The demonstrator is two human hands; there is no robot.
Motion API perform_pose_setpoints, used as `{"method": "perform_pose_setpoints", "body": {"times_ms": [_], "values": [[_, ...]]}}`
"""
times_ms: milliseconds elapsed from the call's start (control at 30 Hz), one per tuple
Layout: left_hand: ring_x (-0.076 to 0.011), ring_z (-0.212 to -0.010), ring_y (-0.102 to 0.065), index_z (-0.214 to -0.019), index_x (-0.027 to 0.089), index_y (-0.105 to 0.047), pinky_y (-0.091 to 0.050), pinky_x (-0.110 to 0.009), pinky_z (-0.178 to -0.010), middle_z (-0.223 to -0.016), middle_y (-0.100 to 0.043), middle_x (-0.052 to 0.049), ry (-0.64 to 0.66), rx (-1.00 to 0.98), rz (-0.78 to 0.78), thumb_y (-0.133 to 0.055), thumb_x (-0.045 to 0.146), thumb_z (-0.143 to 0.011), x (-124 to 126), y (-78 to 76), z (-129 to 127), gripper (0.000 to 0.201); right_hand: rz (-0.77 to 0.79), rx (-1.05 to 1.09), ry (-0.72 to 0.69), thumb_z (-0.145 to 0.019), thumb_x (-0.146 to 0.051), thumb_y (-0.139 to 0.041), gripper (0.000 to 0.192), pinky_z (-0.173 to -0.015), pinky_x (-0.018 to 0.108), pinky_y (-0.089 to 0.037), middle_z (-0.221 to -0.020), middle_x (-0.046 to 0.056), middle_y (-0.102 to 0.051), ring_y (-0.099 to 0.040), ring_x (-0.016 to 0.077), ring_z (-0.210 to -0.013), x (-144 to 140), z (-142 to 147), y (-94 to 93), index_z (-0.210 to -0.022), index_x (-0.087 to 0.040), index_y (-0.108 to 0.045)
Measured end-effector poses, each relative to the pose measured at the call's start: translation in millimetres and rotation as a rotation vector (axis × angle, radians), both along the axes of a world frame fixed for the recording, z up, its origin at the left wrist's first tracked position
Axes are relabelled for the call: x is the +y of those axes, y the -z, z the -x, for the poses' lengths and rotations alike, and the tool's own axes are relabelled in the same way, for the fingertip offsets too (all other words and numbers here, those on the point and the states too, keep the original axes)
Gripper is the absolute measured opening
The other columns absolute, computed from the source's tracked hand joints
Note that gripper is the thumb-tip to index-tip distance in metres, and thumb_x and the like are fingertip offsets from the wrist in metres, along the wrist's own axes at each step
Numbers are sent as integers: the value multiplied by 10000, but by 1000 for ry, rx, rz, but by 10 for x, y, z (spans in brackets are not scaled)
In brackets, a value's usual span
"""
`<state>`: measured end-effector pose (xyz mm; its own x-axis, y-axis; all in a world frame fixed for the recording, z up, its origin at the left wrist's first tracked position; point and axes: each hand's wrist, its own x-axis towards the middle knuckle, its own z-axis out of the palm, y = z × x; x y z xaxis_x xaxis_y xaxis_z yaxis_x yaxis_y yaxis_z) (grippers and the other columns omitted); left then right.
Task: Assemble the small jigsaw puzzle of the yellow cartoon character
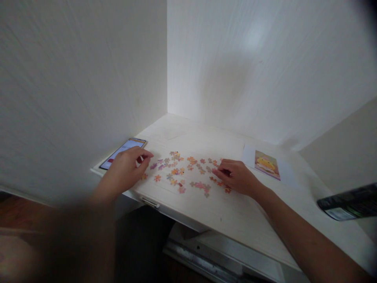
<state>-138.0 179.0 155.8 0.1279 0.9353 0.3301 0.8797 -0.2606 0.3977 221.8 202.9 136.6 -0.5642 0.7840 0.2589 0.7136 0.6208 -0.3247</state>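
Several small jigsaw pieces (pixel 182 173), orange, pink and purple, lie scattered on a white desk (pixel 235 212). My left hand (pixel 128 169) rests palm down at the left end of the scatter, fingers bent, fingertips near a purple piece; whether it holds one I cannot tell. My right hand (pixel 237 176) sits at the right end, thumb and fingers pinched together over pieces there. A picture card (pixel 267 164) showing a yellow figure lies beyond my right hand.
A phone (pixel 123 152) with its screen lit lies at the desk's left edge, by my left hand. A dark flat object (pixel 349 202) juts in at the right. White walls close the desk in behind and on the left. A drawer rail (pixel 206 259) shows below.
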Motion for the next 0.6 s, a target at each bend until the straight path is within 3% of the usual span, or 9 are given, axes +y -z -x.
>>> {"method": "perform_pose_setpoints", "body": {"times_ms": [333, 600], "values": [[-200, -705, -605, -965, 183, -712, -449, -327, -684, -865, -695, -60, -39, -4, 35, -476, 388, -838, -12, 9, 84, 338, -16, 9, 1, -932, -325, -531, 340, -578, 252, -319, -634, -4, -501, -432, 101, -568, -6, -7, -2, -625, -177, -510], [-223, -857, -614, -967, 166, -710, -464, -350, -831, -945, -681, -86, 25, 66, -39, -491, 408, -892, 133, 157, -403, 335, -31, 76, 47, -932, -339, -512, 323, -598, 269, -348, -665, 24, -553, -470, 122, -597, 6, -5, 0, -653, -180, -549]]}}
